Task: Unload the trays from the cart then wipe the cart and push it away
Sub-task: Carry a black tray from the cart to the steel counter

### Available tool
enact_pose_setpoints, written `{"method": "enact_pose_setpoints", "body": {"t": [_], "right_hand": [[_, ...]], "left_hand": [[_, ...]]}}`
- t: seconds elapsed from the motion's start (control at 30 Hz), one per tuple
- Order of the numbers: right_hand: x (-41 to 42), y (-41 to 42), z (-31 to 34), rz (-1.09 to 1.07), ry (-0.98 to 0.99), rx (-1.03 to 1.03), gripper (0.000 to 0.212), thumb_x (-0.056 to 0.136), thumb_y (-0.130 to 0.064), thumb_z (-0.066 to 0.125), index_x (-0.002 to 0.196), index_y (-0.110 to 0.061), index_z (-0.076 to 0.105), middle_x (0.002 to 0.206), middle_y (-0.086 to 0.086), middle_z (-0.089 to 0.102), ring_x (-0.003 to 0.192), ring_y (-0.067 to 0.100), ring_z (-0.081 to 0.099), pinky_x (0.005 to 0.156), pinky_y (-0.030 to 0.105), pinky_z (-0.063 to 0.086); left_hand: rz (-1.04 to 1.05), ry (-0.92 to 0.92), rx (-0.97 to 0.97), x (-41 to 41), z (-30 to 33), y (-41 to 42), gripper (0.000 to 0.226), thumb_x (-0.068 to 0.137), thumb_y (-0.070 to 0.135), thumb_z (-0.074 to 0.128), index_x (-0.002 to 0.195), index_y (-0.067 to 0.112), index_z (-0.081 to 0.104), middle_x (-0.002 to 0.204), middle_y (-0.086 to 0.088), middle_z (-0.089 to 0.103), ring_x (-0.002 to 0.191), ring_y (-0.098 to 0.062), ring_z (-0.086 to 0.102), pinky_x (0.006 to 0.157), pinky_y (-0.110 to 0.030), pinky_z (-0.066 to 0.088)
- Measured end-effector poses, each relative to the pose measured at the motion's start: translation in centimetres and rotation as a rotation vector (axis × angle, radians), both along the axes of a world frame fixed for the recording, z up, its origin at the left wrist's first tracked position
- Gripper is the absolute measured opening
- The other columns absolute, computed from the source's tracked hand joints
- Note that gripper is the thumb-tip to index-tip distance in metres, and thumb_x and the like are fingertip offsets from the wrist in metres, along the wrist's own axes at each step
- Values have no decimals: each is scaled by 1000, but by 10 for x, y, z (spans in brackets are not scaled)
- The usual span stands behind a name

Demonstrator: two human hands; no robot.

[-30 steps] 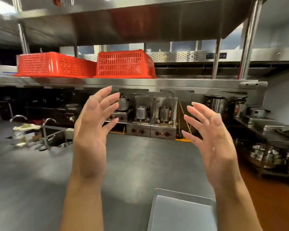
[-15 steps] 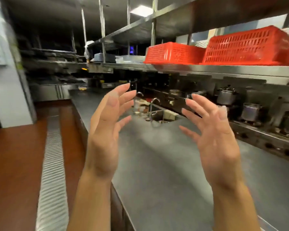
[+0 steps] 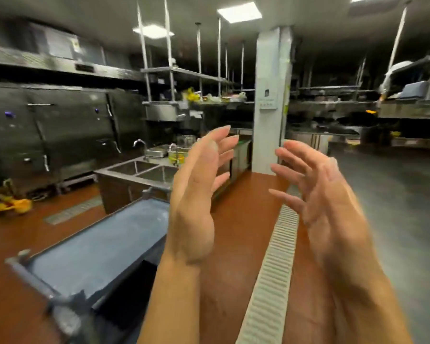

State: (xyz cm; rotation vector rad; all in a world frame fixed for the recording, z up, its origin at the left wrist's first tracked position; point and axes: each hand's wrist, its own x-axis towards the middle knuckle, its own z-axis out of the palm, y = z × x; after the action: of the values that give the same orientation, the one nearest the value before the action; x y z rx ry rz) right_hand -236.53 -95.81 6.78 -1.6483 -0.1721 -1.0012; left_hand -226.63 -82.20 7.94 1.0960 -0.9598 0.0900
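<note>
In the head view, the left hand [image 3: 196, 202] and right hand [image 3: 325, 202] are raised side by side, palms facing, fingers spread and holding nothing. The cart [image 3: 97, 247] stands low to the left on the red floor [image 3: 236, 219], its flat grey top bare, just beside the left forearm and in front of a double sink [image 3: 144, 170].

Nothing legible anywhere: a small notice [image 3: 268, 100] on the far white pillar [image 3: 271, 70] and a panel on the far-left hood too blurred to read.

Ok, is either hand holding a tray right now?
No. The left hand and right hand are both raised with fingers spread, holding nothing, above the floor beside the cart.
</note>
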Motion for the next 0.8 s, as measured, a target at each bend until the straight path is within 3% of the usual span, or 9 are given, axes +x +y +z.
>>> {"method": "enact_pose_setpoints", "body": {"t": [0.13, 0.27, 0.4, 0.57, 0.8], "right_hand": [[73, 78, 21, 226, -35, -45, 70, 87, -80, 44, 140, -36, 55, 144, -13, 58, 133, 11, 56, 107, 52, 46], [129, 164, 34, 406, -35, -33, 68, 91, -69, 35, 145, -31, 51, 146, -12, 57, 133, 8, 55, 109, 50, 47], [175, 261, 38, 550, -23, -26, 62, 98, -65, 32, 147, -31, 50, 146, -11, 56, 134, 9, 55, 110, 51, 47], [219, 368, 39, 681, -58, -64, 69, 90, -68, 33, 146, -31, 51, 145, -11, 57, 132, 7, 56, 109, 51, 47], [283, 474, 35, 795, -122, -113, 84, 85, -82, 38, 149, -29, 48, 148, -9, 54, 136, 9, 53, 109, 52, 47]], "left_hand": [[242, -40, -45, 35, 16, 93, 80, 79, 82, 51, 138, 29, 58, 138, 5, 65, 134, -16, 56, 113, -56, 37], [428, -60, -51, 62, 23, 188, 67, 89, 66, 40, 139, 26, 57, 137, 5, 65, 133, -17, 57, 113, -55, 39], [606, -84, -32, 79, 28, 290, 90, 78, 85, 50, 143, 24, 54, 140, 3, 63, 135, -18, 55, 114, -55, 38], [739, -108, -71, 101, 26, 402, 69, 88, 65, 36, 141, 26, 54, 138, 6, 64, 134, -16, 56, 115, -54, 38], [822, -106, -58, 147, 22, 503, 68, 87, 66, 37, 141, 28, 55, 138, 8, 64, 134, -15, 56, 115, -54, 40]]}}
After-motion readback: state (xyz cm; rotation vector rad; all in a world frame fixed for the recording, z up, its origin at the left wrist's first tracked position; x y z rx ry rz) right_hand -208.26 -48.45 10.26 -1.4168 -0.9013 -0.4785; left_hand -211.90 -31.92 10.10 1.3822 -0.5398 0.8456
